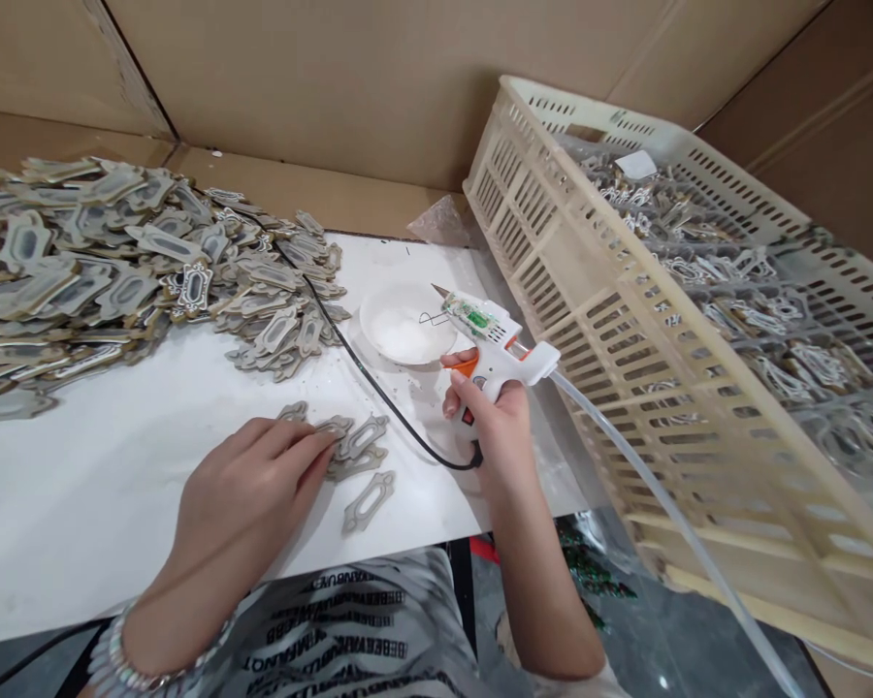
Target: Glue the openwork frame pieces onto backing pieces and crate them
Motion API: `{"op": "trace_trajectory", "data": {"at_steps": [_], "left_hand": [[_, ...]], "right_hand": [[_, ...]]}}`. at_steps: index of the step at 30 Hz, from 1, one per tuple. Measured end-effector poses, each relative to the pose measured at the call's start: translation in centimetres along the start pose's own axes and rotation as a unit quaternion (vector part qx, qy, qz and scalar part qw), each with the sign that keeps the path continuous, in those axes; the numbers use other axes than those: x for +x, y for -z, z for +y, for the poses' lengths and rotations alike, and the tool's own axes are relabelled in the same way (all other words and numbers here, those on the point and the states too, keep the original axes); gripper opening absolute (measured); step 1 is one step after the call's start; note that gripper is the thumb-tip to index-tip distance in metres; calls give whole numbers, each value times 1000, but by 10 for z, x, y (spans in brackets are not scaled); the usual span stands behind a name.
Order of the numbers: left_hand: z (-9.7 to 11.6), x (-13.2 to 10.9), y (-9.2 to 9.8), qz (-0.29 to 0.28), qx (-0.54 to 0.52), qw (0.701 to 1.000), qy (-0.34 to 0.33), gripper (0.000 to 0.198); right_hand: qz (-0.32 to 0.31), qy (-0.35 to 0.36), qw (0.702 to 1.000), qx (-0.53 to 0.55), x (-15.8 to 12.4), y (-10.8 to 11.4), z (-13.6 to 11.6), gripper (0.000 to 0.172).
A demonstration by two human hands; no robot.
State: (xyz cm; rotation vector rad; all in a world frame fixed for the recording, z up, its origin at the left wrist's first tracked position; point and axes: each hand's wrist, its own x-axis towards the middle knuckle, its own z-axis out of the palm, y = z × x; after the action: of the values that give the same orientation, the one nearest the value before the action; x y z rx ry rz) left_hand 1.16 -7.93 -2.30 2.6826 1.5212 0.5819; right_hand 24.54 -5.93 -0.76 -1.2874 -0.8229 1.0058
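My right hand (491, 412) grips a white hot glue gun (491, 339) with an orange trigger, nozzle pointing left over a white bowl (405, 325). A clear glue stick (655, 485) trails from its back and a black cord (378, 388) runs across the white table (80, 485). My left hand (254, 485) lies flat, fingers together, its fingertips pressing on a small cluster of ornate frame-shaped cutouts (356, 446). One loose cutout (369, 500) lies just right of that hand.
A big heap of the same grey and gold cutouts (116, 262) covers the table's far left. A cream slatted plastic crate (626, 320), tilted and holding more pieces, stands at the right. Cardboard walls (335, 87) rise behind.
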Motion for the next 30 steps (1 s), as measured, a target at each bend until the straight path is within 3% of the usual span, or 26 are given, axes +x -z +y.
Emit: {"op": "trace_trajectory", "data": {"at_steps": [3,11,17,25,30], "left_hand": [[6,4,0,21,-23,1000,-5,23],[16,24,-7,-35,-23,999,-14,29],[13,31,-7,-8,-2,1000,-28,31],[11,-2,-11,-22,-47,991,-121,32],[26,-15,-10,17,-29,993,-115,31]], "right_hand": [[7,1,1000,6,0,0,0,18],[7,-5,1000,4,0,0,4,20],[10,-14,1000,-3,0,1,4,20],[-5,6,1000,-13,-1,0,6,27],[-18,1,998,-66,-1,-1,6,27]]}}
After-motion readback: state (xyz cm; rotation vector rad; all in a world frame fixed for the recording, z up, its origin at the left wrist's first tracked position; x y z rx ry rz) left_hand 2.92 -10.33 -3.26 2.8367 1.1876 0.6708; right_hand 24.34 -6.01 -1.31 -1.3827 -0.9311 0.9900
